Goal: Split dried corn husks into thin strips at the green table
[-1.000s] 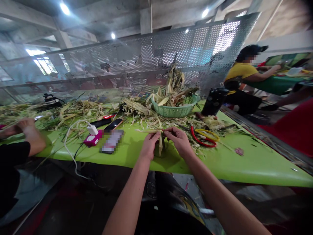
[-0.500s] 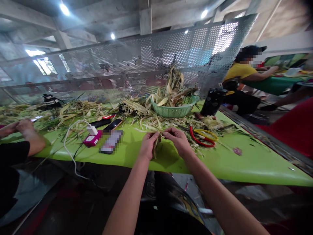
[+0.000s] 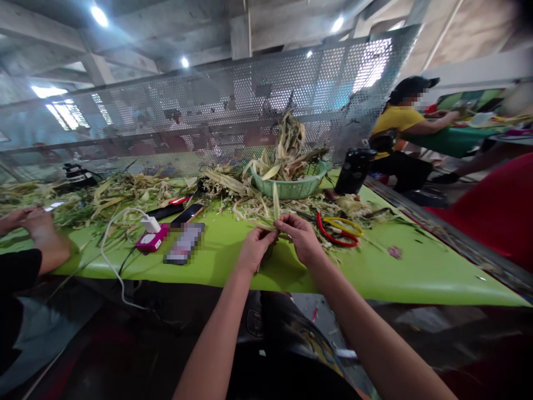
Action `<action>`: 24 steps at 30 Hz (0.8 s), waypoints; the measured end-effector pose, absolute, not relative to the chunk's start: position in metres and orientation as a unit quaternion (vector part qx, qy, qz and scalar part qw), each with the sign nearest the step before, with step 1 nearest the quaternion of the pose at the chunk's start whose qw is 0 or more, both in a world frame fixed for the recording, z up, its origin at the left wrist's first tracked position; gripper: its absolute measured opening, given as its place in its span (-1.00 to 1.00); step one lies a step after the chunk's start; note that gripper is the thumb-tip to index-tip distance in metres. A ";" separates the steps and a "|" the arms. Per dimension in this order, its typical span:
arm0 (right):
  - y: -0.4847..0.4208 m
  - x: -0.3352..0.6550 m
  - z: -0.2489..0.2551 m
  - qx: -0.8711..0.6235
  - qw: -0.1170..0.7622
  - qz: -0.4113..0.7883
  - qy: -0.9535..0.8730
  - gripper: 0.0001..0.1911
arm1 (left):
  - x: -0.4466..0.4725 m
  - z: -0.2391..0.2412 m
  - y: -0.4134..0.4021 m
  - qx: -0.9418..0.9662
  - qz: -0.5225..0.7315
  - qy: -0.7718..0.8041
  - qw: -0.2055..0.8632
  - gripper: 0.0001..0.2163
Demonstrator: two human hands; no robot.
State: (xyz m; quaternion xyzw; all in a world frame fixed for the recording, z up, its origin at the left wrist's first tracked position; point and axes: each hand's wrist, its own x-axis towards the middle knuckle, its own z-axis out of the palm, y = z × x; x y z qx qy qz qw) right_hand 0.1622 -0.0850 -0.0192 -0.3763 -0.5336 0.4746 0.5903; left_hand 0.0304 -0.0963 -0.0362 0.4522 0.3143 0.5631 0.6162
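Note:
Close together above the green tabletop (image 3: pixel 308 272), my left hand (image 3: pixel 255 247) and my right hand (image 3: pixel 300 238) pinch dry, pale corn husk strips. One husk strip (image 3: pixel 276 201) stands upright from between the fingertips, and another points leftward from them. Exactly which hand grips which strip is partly hidden by the fingers. Red- and yellow-handled scissors or pliers (image 3: pixel 339 230) lie to the right of my right hand, their jaws among husk scraps. Just beyond my hands sits a green plastic basket (image 3: pixel 287 189) heaped with dry husks (image 3: pixel 287 144).
A purple power adapter (image 3: pixel 150 240) with a white cable and phones (image 3: pixel 184 244) lie on the left. A black bottle (image 3: pixel 353 171) stands at the back right. Another person's hands (image 3: pixel 39 219) rest at the far left. A perforated metal screen (image 3: pixel 200 122) rises behind.
A husk strip now sticks up between my fingertips, where before a piece hung down below my left hand. The whole view has shifted slightly. My hands remain close together.

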 end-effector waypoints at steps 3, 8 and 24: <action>-0.085 0.161 -0.019 -0.377 0.606 0.441 -0.544 -0.72 | 0.032 -0.034 -0.095 0.422 0.583 0.320 0.616 -0.69; -0.084 0.160 -0.020 -0.372 0.609 0.452 -0.535 -0.73 | 0.033 -0.035 -0.094 0.373 0.593 0.338 0.629 -0.68; -0.073 0.162 -0.036 -0.427 0.542 0.400 -0.603 -0.73 | 0.021 -0.035 -0.090 0.272 0.627 0.300 0.665 -0.74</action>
